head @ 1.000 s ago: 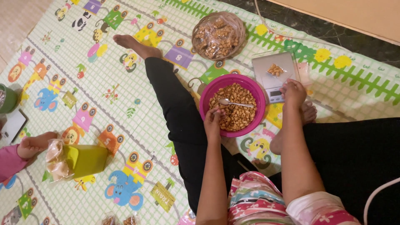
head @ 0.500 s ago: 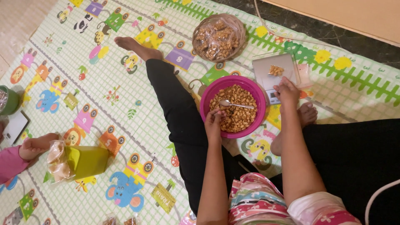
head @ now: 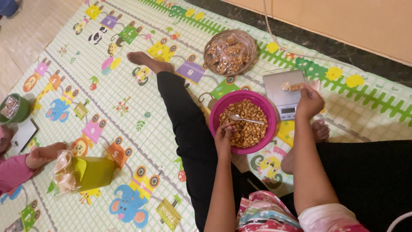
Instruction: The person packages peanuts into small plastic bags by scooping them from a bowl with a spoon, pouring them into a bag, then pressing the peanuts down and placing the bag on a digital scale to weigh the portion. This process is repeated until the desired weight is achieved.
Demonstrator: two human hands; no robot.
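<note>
One pink bowl (head: 217, 112) of peanuts sits under the left hand's (head: 225, 136) fingertips, with one metal spoon (head: 245, 119) just beyond them. One kitchen scale (head: 284, 94) lies under the right hand's (head: 309, 102) fingers. One woven basket (head: 209, 44), one yellow-green box (head: 92, 172), one green cup (head: 19, 114).

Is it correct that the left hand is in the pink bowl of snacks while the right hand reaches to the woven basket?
Not quite. In the head view the right hand reaches to the silver kitchen scale, not the woven basket. The left hand is indeed in the pink bowl.
</note>
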